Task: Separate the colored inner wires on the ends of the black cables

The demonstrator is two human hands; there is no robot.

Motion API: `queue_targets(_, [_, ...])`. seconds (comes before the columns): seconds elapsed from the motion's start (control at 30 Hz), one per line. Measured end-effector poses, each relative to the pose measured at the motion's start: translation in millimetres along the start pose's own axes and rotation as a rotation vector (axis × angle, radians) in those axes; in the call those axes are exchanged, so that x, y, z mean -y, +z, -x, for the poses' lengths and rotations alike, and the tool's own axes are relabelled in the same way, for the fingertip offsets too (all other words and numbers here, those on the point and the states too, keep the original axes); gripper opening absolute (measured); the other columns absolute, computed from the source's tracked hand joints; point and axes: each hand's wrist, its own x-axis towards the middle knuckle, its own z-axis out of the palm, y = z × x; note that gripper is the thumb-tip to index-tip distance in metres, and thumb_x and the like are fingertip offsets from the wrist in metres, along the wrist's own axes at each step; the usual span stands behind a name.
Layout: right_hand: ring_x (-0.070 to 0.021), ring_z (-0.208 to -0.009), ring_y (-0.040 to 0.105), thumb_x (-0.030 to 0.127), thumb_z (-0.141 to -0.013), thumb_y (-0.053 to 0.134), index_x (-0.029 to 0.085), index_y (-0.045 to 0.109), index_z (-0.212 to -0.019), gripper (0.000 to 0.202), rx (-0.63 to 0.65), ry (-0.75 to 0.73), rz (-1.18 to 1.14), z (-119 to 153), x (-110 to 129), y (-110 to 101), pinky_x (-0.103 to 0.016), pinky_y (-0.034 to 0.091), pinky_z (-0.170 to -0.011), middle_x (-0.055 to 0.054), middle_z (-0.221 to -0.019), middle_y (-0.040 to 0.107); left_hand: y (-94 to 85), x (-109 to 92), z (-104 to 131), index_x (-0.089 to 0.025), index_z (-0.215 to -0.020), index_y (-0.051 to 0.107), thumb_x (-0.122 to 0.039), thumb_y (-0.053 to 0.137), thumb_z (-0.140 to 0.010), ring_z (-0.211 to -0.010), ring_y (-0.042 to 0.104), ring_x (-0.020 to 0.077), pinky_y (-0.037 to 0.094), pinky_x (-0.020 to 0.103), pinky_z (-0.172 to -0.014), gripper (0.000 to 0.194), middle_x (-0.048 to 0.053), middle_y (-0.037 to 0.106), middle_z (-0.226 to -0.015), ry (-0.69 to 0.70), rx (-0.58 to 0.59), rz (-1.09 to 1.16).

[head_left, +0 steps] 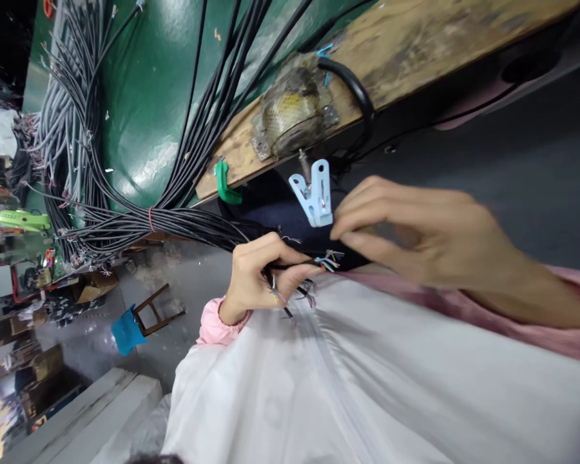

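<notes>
Cables (193, 225) sit clamped in the left hand (257, 267); whether the right hand (432, 232) pinches, I cannot tell.

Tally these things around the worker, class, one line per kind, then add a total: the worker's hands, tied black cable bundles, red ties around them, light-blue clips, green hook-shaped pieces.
Hands: 2 (left hand, right hand)
Tied black cable bundle: 1
Red tie: 1
Light-blue clip: 1
Green hook-shaped piece: 1
Total: 6
</notes>
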Motion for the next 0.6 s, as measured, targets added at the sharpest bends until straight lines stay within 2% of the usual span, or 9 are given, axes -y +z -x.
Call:
queue_targets(0.07, [-0.0148,-0.067,0.065,0.034,-0.097,0.066,0.027,0.069,-0.080,0.018,-0.068,0.115,-0.066,-5.0,-7.7,0.3,-0.031,0.051,-0.059,-0.003,-0.075,0.071,4.3,0.2,-0.7,-0.017,-0.068,0.067,-0.045,0.072,-0.094,-0.048,0.052,0.0065,0.036,0.022,-0.044,0.038,-0.003,0.064,-0.057,0.008,-0.069,0.017])
queue_targets(0.13, [-0.0134,-0.066,0.062,0.056,-0.095,0.065,0.024,0.070,-0.075,0.038,-0.087,0.277,-0.183,-12.7,-11.0,7.6,-0.028,0.048,-0.057,-0.004,-0.074,0.070,8.8,0.8,-0.2,-0.017,-0.067,0.066,-0.049,0.073,-0.092,-0.049,0.050,0.0070,0.035,0.023,-0.045,0.041,-0.003,0.062,-0.057,-0.019,-0.134,0.033])
queue_targets(0.23, [-0.0133,-0.061,0.057,0.086,-0.083,0.056,0.020,0.068,-0.071,0.068,-0.061,0.554,-0.480,-28.2,-9.3,24.9,-0.028,0.047,-0.054,-0.004,-0.071,0.067,15.0,2.3,0.9,-0.017,-0.063,0.064,-0.061,0.073,-0.088,-0.049,0.047,0.0083,0.035,0.026,-0.047,0.051,-0.002,0.056,-0.055,-0.144,-0.197,0.035])
queue_targets(0.3, [-0.0142,-0.064,0.060,0.088,-0.074,0.065,0.020,0.069,-0.074,0.068,-0.036,0.663,-0.680,-37.7,-7.2,34.2,-0.028,0.051,-0.059,-0.004,-0.072,0.067,18.6,3.3,1.0,-0.017,-0.062,0.061,-0.064,0.073,-0.086,-0.050,0.046,0.0082,0.035,0.026,-0.048,0.054,-0.003,0.053,-0.055,-0.199,-0.237,0.024])
queue_targets(0.4, [-0.0139,-0.066,0.061,0.081,-0.066,0.079,0.020,0.070,-0.076,0.062,-0.027,0.718,-0.878,-45.0,-6.4,39.8,-0.027,0.054,-0.061,-0.002,-0.072,0.065,22.2,4.8,0.0,-0.018,-0.064,0.061,-0.063,0.074,-0.086,-0.051,0.046,0.0079,0.037,0.026,-0.050,0.052,-0.004,0.052,-0.057,-0.194,-0.265,0.045])
queue_targets(0.6, [-0.0110,-0.053,0.051,0.084,-0.067,0.075,0.021,0.055,-0.063,0.067,-0.001,0.710,-0.909,-45.1,-5.1,41.2,-0.025,0.047,-0.047,0.002,-0.061,0.050,23.7,6.0,-3.9,-0.019,-0.061,0.059,-0.067,0.075,-0.082,-0.054,0.050,0.0111,0.045,0.029,-0.057,0.055,-0.003,0.051,-0.057,-0.283,-0.195,0.040])
